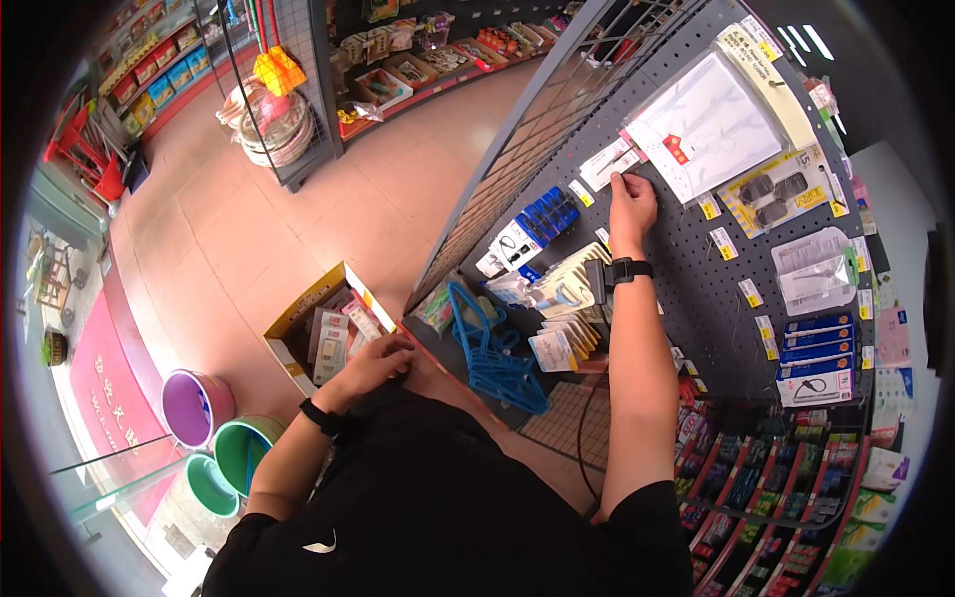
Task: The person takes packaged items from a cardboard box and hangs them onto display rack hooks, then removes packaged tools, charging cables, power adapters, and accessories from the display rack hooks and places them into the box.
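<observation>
My right hand (633, 211) reaches up to the dark pegboard and pinches the lower edge of a small white carded package (603, 165) hanging there. Just beside it hangs a larger white pack with a red mark (708, 127). Low on the left, my left hand (376, 368) holds nothing that I can see; its fingers are loosely bent and apart. It is at the near edge of an open yellow-and-black cardboard box (288, 320), inside which lie several small white packages (331, 348).
Blue packs (547, 214), beige carded goods (577, 282) and blue hangers (487, 348) sit left of my right arm. Shelves of small packets (736, 478) stand lower right. Buckets, one purple (197, 408), are on the floor at left. A wire mesh panel (507, 149) edges the pegboard.
</observation>
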A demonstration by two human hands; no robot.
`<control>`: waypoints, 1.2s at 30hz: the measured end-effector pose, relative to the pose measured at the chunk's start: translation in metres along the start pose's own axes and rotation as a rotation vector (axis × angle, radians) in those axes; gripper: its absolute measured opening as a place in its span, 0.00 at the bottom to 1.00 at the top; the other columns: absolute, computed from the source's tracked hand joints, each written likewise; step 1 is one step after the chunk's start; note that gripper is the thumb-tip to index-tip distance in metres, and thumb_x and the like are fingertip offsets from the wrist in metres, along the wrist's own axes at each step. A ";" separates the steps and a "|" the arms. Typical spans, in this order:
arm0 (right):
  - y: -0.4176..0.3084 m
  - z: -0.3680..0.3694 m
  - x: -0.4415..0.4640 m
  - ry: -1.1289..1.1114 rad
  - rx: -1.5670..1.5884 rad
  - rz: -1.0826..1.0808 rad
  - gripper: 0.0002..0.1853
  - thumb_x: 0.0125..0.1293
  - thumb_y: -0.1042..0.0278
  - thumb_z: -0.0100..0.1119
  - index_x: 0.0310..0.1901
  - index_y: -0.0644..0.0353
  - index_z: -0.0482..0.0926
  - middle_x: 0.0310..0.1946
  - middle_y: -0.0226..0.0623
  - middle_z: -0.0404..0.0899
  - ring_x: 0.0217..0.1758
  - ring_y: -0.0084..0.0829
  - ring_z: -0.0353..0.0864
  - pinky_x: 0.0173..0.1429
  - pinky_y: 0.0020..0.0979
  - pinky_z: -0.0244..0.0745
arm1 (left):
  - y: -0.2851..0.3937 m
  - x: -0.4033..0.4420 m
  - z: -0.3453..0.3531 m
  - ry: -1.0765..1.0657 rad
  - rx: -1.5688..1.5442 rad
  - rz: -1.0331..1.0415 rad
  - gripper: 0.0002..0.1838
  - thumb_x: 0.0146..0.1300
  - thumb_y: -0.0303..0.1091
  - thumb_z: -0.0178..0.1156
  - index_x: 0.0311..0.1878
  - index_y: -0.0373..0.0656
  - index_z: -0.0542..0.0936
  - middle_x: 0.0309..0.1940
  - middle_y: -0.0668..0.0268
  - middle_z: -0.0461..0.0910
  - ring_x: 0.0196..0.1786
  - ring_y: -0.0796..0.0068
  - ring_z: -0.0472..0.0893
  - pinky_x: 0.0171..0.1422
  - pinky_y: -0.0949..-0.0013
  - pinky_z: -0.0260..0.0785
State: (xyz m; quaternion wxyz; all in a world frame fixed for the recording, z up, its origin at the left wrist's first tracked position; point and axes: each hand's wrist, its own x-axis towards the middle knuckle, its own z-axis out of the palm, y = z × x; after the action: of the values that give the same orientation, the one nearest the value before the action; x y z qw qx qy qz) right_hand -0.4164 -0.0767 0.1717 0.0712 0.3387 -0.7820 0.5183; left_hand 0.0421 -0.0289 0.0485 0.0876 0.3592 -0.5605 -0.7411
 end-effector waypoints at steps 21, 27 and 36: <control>-0.076 -0.037 -0.070 -0.356 0.804 0.321 0.06 0.70 0.69 0.59 0.44 0.58 0.75 0.38 0.29 0.80 0.39 0.22 0.79 0.41 0.28 0.75 | 0.000 0.008 0.008 -0.015 0.025 -0.014 0.16 0.70 0.36 0.56 0.56 0.39 0.78 0.36 0.70 0.78 0.37 0.83 0.77 0.41 0.77 0.71; -0.094 -0.044 -0.101 -0.484 0.920 0.323 0.04 0.70 0.72 0.58 0.44 0.58 0.74 0.36 0.29 0.79 0.35 0.21 0.78 0.37 0.24 0.75 | 0.006 0.011 0.012 -0.011 0.014 0.008 0.16 0.71 0.37 0.56 0.56 0.39 0.78 0.38 0.69 0.80 0.38 0.82 0.78 0.42 0.76 0.71; -0.068 -0.021 -0.232 -0.986 0.685 0.381 0.05 0.70 0.71 0.58 0.42 0.59 0.72 0.34 0.26 0.78 0.34 0.14 0.76 0.34 0.20 0.72 | 0.050 -0.008 0.019 0.017 -0.354 0.028 0.22 0.76 0.47 0.48 0.55 0.36 0.76 0.40 0.66 0.80 0.42 0.80 0.78 0.47 0.73 0.72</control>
State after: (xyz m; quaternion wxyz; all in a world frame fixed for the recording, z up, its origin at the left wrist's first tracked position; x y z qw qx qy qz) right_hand -0.2044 0.0310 0.1257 -0.5040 0.3961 -0.5593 0.5256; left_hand 0.0220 -0.0277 0.0991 0.1646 0.3366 -0.4255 -0.8237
